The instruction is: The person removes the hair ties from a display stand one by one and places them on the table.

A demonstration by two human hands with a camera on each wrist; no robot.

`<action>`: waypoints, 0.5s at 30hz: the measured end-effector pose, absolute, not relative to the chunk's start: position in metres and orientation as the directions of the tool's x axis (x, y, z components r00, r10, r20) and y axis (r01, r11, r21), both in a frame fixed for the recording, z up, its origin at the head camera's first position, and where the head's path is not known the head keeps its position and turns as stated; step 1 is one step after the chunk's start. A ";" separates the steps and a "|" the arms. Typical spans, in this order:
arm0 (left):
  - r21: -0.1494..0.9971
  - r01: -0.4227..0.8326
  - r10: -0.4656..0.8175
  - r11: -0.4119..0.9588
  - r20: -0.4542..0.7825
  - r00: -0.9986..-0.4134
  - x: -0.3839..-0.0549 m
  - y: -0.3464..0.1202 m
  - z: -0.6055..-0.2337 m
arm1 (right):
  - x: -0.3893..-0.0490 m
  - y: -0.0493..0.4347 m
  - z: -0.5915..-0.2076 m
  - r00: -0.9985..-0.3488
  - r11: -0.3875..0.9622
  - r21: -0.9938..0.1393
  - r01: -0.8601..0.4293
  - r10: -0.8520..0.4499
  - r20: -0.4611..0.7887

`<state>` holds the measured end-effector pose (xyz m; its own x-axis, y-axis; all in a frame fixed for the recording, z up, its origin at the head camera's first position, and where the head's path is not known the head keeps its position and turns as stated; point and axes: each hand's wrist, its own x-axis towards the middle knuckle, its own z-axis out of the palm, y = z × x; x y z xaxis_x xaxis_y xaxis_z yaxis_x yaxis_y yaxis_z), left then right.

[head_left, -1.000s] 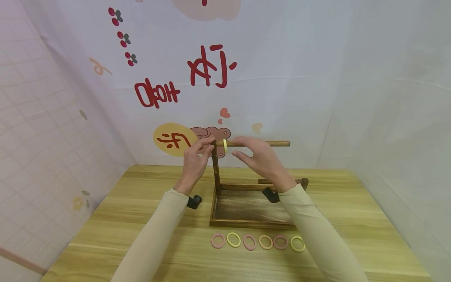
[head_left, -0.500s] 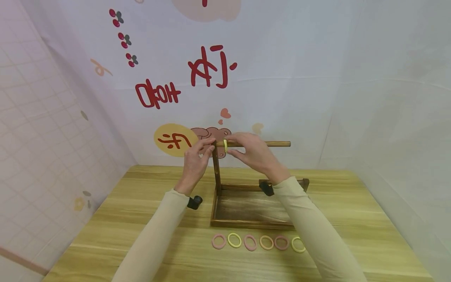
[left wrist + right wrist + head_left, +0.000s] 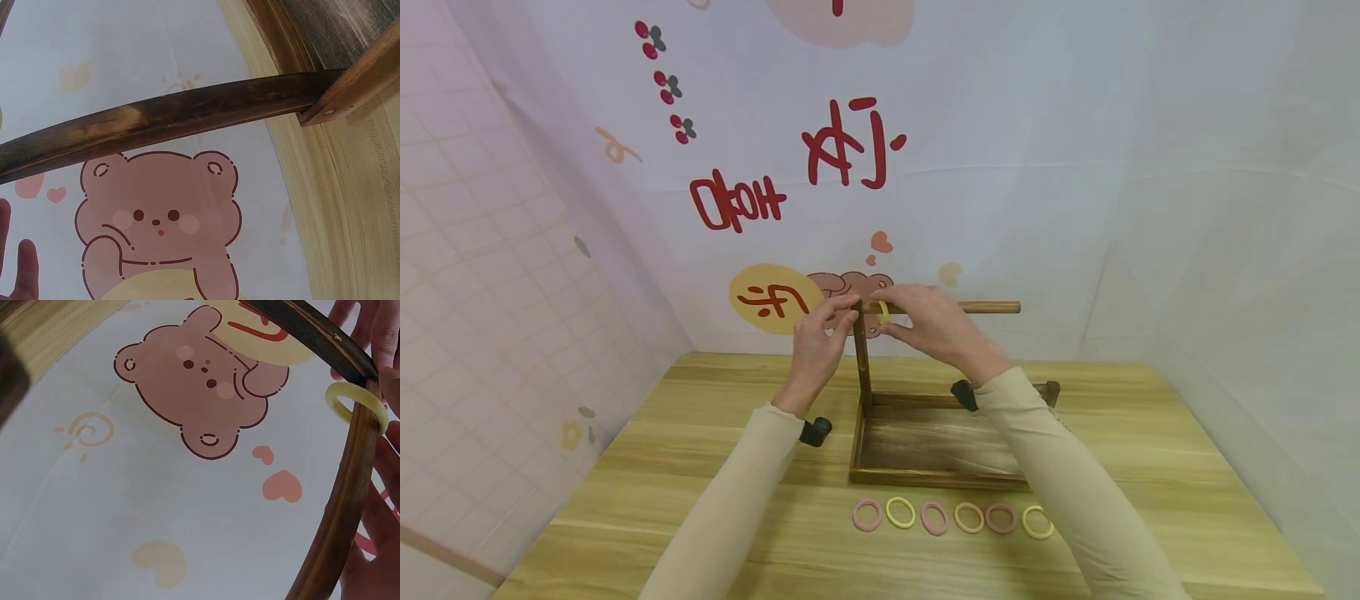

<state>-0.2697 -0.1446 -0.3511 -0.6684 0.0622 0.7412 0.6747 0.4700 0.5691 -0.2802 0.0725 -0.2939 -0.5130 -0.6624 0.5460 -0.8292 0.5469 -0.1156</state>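
Observation:
A dark wooden rack (image 3: pixel 862 358) has an upright post with a horizontal rod (image 3: pixel 992 307) running right from its top. A yellow ring (image 3: pixel 883 313) hangs around the rod close to the post, tilted; in the right wrist view the ring (image 3: pixel 340 400) encircles the rod just beside the joint. My right hand (image 3: pixel 936 325) pinches this ring, fingers above and thumb below. At the corner where post and rod meet, my left hand (image 3: pixel 820 337) holds the rack between fingers and thumb. Fingertips (image 3: pixel 26 269) show at the lower left of the left wrist view.
In front of the rack's tray base (image 3: pixel 925 477), several pink, yellow and orange rings (image 3: pixel 901 524) lie in a row on the wooden table (image 3: pixel 715 467). A lower peg end (image 3: pixel 1051 388) stands behind the right forearm. A printed cloth backdrop (image 3: pixel 1000 167) rises behind.
My right hand has moved left along the rod and closed its fingers and thumb on the yellow ring, which now tilts. The left hand has stayed at the corner.

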 end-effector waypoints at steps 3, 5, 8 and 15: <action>0.563 0.677 0.064 0.474 0.745 -0.664 -0.270 -0.145 -0.351 | -0.282 0.071 -0.295 -0.513 0.556 -0.098 -0.826 -0.667 0.540; 0.561 0.676 0.064 0.478 0.746 -0.663 -0.270 -0.145 -0.351 | -0.283 0.070 -0.294 -0.515 0.563 -0.087 -0.822 -0.668 0.537; 0.559 0.675 0.068 0.482 0.745 -0.664 -0.269 -0.145 -0.351 | -0.284 0.068 -0.294 -0.520 0.574 -0.072 -0.815 -0.672 0.528; 0.557 0.677 0.072 0.482 0.744 -0.664 -0.269 -0.145 -0.351 | -0.284 0.067 -0.294 -0.523 0.590 -0.046 -0.806 -0.676 0.519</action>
